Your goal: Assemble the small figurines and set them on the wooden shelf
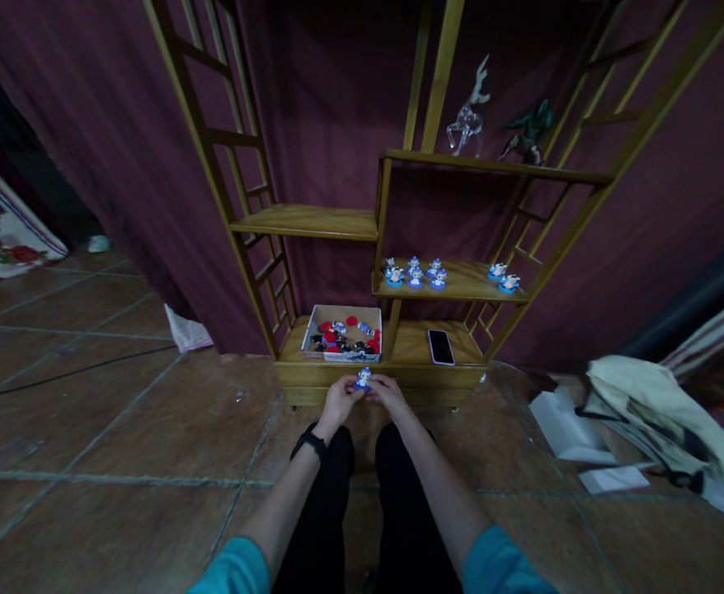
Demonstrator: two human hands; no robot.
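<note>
Sleeves [232, 568] [503, 563] — figurine [363, 378] held between hands [340, 400] [389, 394], apparently.

Right there, the person's left hand [339, 400] and right hand [390, 394] hold a purple-and-white figurine [363, 378] before a wooden shelf unit [312, 220], where an open box [338, 357] of loose pieces sits left of a phone [441, 347].

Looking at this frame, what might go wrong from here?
The small figurine, held at the fingertips of the left hand and right hand, could slip and fall toward the tiled floor. The shelved purple figurines stand close together, so a careless touch might topple a neighbour. The phone lies near the lower shelf's front edge and could be nudged off.
</note>
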